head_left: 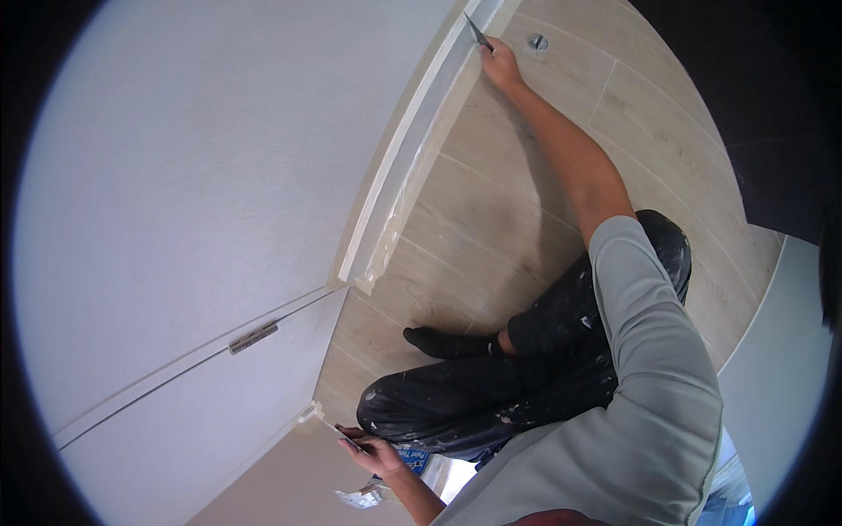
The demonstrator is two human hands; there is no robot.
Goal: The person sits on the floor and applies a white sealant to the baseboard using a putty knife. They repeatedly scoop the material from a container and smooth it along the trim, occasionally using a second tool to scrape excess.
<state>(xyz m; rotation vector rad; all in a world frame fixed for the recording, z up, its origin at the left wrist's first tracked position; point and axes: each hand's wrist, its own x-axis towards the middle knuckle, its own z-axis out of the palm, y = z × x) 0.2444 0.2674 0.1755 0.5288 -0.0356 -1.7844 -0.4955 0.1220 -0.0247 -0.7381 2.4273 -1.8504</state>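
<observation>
Far ahead, my right hand (501, 67) is closed round a putty knife (478, 33), a dark, narrow blade whose tip lies against the baseboard (408, 167). A grey band runs along that baseboard, and pale masking tape (383, 254) lines the floor at its foot. Low and near my bent knee, my left hand (375, 456) is closed on a thin flat tool (353, 440) that looks like a scraper; its exact kind is too small to tell. This tool points toward a bit of tape (310, 411) at the lower corner of the white door panel (289, 368).
A metal hinge (253, 337) sits in the door's seam at left. My crossed legs (491, 394) in paint-spotted dark trousers rest on the wood-look floor (474, 219). Beside my left hand lies a blue-and-white package (412, 463). A round metal fitting (538, 42) is set in the floor at the far end.
</observation>
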